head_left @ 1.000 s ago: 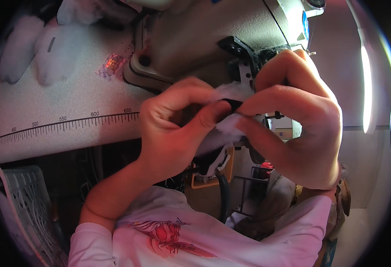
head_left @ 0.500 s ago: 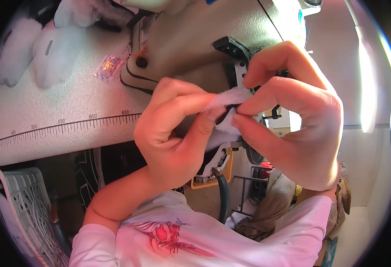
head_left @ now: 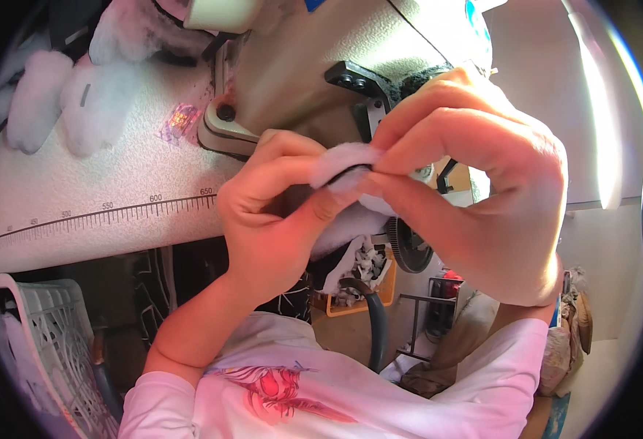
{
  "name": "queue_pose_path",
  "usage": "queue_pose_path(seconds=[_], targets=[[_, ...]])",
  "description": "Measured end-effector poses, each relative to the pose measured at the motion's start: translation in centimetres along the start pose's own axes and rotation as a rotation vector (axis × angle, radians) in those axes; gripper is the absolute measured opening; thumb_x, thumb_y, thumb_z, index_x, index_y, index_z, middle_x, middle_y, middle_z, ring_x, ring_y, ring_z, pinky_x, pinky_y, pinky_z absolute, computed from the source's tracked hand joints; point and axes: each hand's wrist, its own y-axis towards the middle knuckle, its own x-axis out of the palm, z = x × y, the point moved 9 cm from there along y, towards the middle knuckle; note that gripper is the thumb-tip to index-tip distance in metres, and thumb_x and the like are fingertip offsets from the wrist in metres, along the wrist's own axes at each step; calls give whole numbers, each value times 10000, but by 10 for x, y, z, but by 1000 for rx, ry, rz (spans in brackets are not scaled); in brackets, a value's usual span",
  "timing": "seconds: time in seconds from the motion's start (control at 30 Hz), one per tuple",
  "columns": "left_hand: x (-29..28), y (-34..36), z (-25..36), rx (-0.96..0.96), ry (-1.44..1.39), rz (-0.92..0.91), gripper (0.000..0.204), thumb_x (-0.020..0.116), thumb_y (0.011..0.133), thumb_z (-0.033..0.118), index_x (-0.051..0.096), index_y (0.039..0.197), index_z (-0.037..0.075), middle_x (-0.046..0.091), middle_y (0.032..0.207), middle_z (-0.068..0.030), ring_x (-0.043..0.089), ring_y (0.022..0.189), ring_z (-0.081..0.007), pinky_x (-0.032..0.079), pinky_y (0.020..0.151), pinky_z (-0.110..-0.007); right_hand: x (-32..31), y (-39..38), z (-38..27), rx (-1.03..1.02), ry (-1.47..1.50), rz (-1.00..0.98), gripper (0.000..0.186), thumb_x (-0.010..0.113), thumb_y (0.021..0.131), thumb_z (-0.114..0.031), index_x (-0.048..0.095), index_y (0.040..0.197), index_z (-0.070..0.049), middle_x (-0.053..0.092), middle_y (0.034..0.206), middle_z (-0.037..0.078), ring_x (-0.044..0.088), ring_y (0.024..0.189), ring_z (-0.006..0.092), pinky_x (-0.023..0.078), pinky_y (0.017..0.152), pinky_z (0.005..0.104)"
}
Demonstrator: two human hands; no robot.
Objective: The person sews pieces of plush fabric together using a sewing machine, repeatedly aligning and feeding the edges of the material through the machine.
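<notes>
Both of my hands pinch one small piece of fluffy, pale lilac plush fabric (head_left: 345, 159), held up in front of a sewing machine (head_left: 299, 77). A dark line or edge runs along the fabric between its two fuzzy sides. My left hand (head_left: 270, 208) is closed, thumb and forefinger gripping the left end. At the right end, the thumb and fingertips of my right hand (head_left: 482, 175) press together on the fabric. Those fingertips partly cover it. More pale fluffy material (head_left: 351, 225) shows below and behind my fingers.
Several white fluffy pieces (head_left: 100, 110) and a small shiny packet (head_left: 180, 122) lie on the table (head_left: 87, 179), which has a ruler scale along its near edge. A white plastic basket (head_left: 62, 329) stands at lower left. Below the machine are a toothed wheel (head_left: 409, 247) and a yellow crate (head_left: 365, 306).
Both hands have moved slightly left with the fabric. My right fingers have come down closer together on its end, and the fuzzy sides now lie closer along the dark line.
</notes>
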Motion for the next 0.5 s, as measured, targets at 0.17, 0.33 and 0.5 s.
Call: queue_pose_path(seconds=[0.17,0.33,0.5], targets=[[-2,-10,-15,-174,-271,193,120,710,844,-3,684,961,7,602,988,-40,550,897,-112,441,816,-254,-12,-12,4,-172,186,111,127,650,750,30,698,867,39,648,970,191,564,718,190,436,634,269],[4,-16,-17,-132,-306,248,89,652,897,3,585,952,23,577,986,-37,557,912,-113,443,860,-273,-39,-53,3,-161,231,211,213,555,878,-122,680,893,50,602,1050,263,539,839,234,427,705,320],[3,-19,-14,-61,-55,270,97,680,873,34,617,939,0,583,962,-38,529,906,-145,428,841,-288,-51,-91,18,-61,348,439,330,514,957,-291,614,805,-16,535,969,160,449,836,211,337,715,330]])
